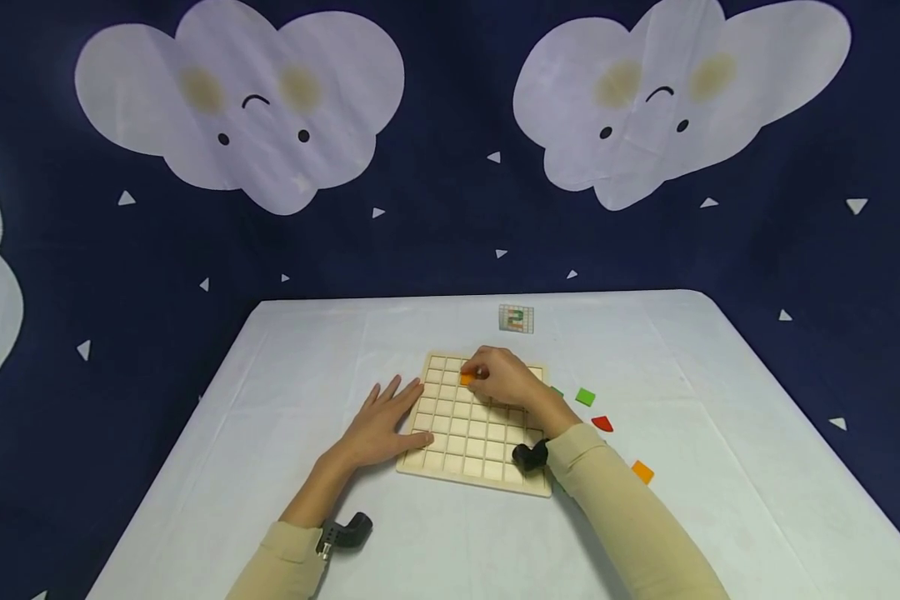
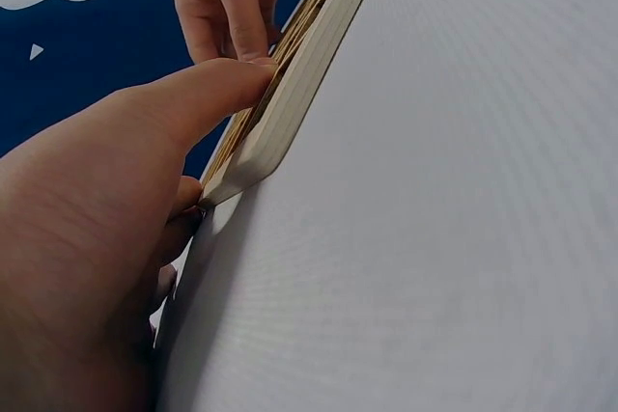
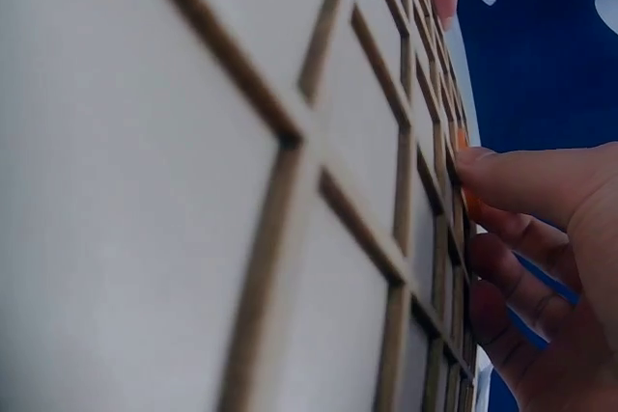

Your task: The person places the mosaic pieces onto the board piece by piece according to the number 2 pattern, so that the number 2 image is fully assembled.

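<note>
Head view: the right hand (image 1: 506, 377) pinches an orange tile (image 1: 467, 379) in its fingertips, the grid board (image 1: 457, 446) beneath them, the left hand (image 1: 378, 429), fingers spread, touching the board to their left, a green tile (image 1: 585, 397) to their right, a card (image 1: 516, 318) beyond.

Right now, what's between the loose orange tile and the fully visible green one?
A red piece lies between the orange tile and green tile, in the head view.
</note>
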Demonstrator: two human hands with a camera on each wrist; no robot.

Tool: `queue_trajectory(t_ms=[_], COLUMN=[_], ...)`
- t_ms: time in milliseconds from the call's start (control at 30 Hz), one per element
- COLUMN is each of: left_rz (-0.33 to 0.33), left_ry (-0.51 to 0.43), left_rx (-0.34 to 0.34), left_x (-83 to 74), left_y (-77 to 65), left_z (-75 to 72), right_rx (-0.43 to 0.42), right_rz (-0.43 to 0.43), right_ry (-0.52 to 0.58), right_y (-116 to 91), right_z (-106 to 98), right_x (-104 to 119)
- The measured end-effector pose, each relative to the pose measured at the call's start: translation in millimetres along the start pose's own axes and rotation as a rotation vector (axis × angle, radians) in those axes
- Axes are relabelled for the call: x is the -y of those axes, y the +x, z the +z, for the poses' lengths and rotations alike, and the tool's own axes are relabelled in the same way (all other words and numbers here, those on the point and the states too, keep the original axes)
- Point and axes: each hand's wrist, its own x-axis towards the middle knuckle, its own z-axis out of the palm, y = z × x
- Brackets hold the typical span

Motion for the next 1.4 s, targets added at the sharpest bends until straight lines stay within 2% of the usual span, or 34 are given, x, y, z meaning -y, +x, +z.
queue_trajectory(t_ms=[333, 567, 833, 1167, 1400], left_rz=[-0.023, -0.006, -0.013, 0.001, 0.002], left_ry=[0.016, 0.01, 0.014, 0.014, 0.011], left_rx=[0.025, 0.011, 0.008, 0.003, 0.005], left_x=[0.1, -1.3, -1.6, -1.4, -1.8], left_y=[1.1, 1.1, 0.4, 0.5, -0.8], left_z=[-0.9, -1.0, -1.5, -1.9, -1.9], right_rx=[-0.017, -0.027, -0.061, -0.072, -0.093], right_rz=[-0.001, -0.003, -0.012, -0.032, -0.006], right_ry=[-0.007, 0.016, 0.099, 0.116, 0.138], right_y=[0.7, -1.8, -11.8, -21.9, -35.7], right_z=[0.7, -2.8, -10.8, -22.4, -33.7], right_x=[1.0, -2.2, -9.3, -20.4, -26.2])
